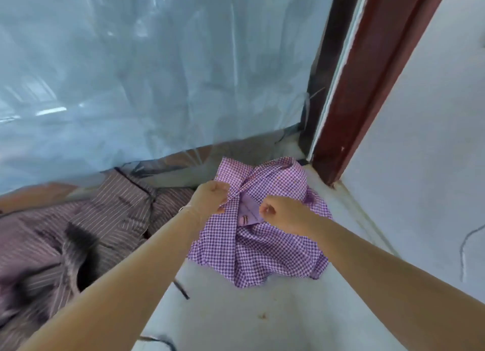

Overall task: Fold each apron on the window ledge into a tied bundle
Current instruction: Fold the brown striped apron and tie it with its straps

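Fingers of the left hand [210,197] and right hand [283,214] curl tight, each pinching a strap of the purple checked cloth apron [252,243] bunched beneath them; the knot looks unfinished. Left of them, striped brown aprons [86,219] lie unfolded.

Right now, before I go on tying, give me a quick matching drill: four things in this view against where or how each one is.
Things:
1. checked apron
2. striped apron
3. plastic sheet
4. left hand

States:
A. hangs over the window
B. heaped at the left of the ledge
C. grips a strap
D. bunched near the corner by the red frame

Pairs: 1-D, 2-B, 3-A, 4-C
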### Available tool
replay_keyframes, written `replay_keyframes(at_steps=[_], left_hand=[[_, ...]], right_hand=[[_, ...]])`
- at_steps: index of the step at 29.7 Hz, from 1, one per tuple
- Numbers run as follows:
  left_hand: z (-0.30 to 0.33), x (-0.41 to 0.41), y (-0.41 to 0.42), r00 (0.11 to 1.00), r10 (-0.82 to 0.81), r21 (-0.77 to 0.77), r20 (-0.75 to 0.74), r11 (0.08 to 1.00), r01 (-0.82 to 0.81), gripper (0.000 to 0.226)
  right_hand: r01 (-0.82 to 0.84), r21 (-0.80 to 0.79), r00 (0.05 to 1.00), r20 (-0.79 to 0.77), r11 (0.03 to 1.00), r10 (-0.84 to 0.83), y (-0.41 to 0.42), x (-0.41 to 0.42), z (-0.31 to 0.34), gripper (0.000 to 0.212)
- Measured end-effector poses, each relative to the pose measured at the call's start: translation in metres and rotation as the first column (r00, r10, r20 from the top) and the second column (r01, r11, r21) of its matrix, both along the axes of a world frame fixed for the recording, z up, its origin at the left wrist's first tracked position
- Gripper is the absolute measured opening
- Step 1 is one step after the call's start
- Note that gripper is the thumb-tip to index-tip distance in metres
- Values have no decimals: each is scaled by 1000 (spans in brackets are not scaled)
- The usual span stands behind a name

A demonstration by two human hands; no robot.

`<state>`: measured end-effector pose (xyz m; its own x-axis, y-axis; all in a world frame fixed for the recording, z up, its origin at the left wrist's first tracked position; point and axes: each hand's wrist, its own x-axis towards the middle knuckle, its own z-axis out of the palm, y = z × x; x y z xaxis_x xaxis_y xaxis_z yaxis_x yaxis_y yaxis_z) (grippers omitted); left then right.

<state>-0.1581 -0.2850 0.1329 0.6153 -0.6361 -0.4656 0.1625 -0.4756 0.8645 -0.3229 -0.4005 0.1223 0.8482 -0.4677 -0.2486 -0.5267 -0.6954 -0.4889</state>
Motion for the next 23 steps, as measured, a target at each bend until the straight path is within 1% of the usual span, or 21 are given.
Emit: replay_keyframes(at_steps=[2,3,4,5,6,8,11,12,14,15,17,18,19,20,21,23], left_hand=[[-20,18,31,998,59,83,-18,995,-57,21],[-28,26,46,997,73,113,-21,991,-70,20],[-37,40,68,997,77,160,-12,984,-74,18],[-45,45,79,997,73,192,8,979,-73,15],[-56,54,93,997,74,235,38,969,-81,14],[-77,72,124,985,62,306,159,946,-109,10],[-102,97,166,964,73,428,255,885,-180,40],[-109,106,179,961,76,466,266,863,-197,45],[-122,129,206,950,52,528,307,821,-216,43],[-128,141,217,943,-10,562,333,805,-190,38],[-136,166,234,919,-139,652,368,743,-149,30],[-136,177,239,908,-183,697,378,701,-149,33],[-135,186,242,903,-204,736,378,658,-159,41],[-136,197,245,907,-205,768,368,616,-173,49],[-137,207,248,912,-190,782,364,594,-188,54],[-142,222,252,932,-189,819,310,550,-161,53]], right_hand=[[-54,68,996,-71,996,59,22,16,-25,15],[-50,102,995,-84,994,59,31,25,-36,17],[-26,162,995,-94,986,42,44,41,-52,20],[38,231,993,-121,972,-10,48,47,-62,21],[104,322,987,-150,941,-57,55,55,-73,19],[235,489,969,-190,840,-160,70,72,-92,14],[370,635,929,-256,678,-267,94,94,-109,17],[405,657,914,-286,636,-287,102,102,-112,16],[455,701,888,-311,549,-339,117,119,-117,15],[462,728,880,-307,506,-363,125,128,-121,13],[474,755,865,-303,453,-400,138,147,-126,13],[487,761,854,-313,427,-416,143,155,-127,13],[502,767,842,-327,400,-430,147,160,-127,14],[521,769,827,-348,370,-441,150,168,-128,14],[531,771,818,-359,351,-450,152,173,-128,15],[536,774,811,-362,336,-460,154,181,-128,14]])
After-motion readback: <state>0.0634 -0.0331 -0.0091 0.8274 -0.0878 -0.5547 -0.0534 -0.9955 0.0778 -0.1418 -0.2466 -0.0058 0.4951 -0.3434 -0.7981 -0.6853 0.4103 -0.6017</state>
